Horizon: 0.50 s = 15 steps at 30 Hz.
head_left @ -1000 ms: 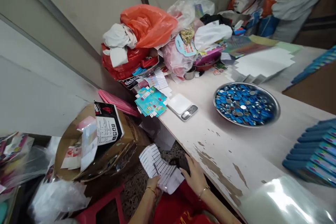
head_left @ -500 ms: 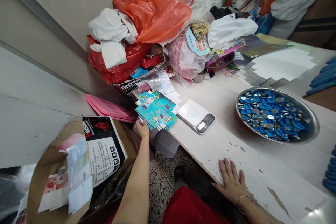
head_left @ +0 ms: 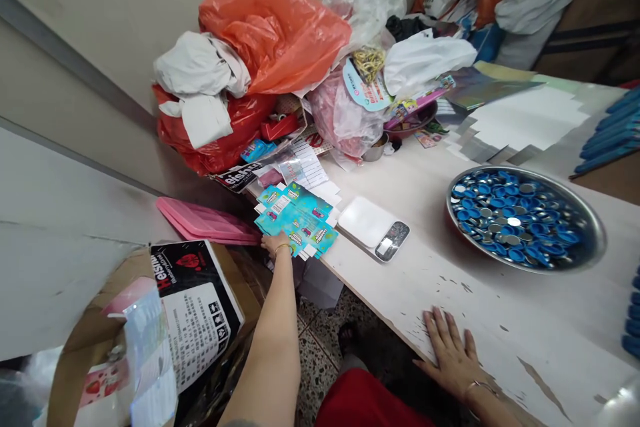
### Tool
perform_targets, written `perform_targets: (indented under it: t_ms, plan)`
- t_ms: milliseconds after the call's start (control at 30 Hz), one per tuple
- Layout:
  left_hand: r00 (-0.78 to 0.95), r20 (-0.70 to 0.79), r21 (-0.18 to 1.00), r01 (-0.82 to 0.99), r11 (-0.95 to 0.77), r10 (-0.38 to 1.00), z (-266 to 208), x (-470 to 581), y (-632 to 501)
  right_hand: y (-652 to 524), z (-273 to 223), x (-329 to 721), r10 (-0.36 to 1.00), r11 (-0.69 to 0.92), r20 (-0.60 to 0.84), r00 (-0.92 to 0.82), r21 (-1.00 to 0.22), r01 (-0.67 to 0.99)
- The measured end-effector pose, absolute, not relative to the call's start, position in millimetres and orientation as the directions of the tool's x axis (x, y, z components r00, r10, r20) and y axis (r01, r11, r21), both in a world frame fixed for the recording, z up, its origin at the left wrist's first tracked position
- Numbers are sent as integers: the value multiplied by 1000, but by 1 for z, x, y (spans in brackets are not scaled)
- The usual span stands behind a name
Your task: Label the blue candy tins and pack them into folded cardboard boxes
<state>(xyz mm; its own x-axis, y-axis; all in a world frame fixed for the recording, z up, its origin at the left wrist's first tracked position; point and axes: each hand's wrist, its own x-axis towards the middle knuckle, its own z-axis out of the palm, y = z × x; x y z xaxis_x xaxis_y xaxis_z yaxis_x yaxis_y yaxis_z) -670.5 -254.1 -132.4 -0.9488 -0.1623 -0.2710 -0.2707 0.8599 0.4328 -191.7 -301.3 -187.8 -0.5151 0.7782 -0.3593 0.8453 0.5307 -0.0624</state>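
My left hand (head_left: 276, 244) is at the near-left edge of a stack of flat teal printed cartons (head_left: 296, 220), its fingers closed on that edge and partly hidden. The cartons lie at the table's left end, slightly over the front edge. Just right of them sits a white digital scale (head_left: 365, 223) with a black display panel. My right hand (head_left: 453, 350) lies palm down on the table near the front edge, fingers spread, holding nothing. Beyond it is a steel bowl (head_left: 595, 240) full of blue and silver caps.
An open cardboard box (head_left: 235, 287) holding printed packaging stands low on the left, beside pink plastic trays (head_left: 205, 221). Orange and red plastic bags (head_left: 275, 33) are heaped at the back. White sheets (head_left: 530, 117) lie at the far right, near blue bundled items (head_left: 610, 130).
The view has shifted slightly. My left hand has moved a little along the carton edge, its thumb now less visible. My right hand stays flat on the table.
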Motion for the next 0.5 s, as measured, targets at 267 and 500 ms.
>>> perform_targets:
  t_ms: [267,500]
  plan:
    - [-919,-350,330,-301,895,-181,-107,-674,-251,-301,-192,-194,790,527,-324,-520,-75,847]
    - [-932,-360,146,-14,989,39,-79,-657,-240,-298,-201,-188,789,511,-324,-522,-127,850]
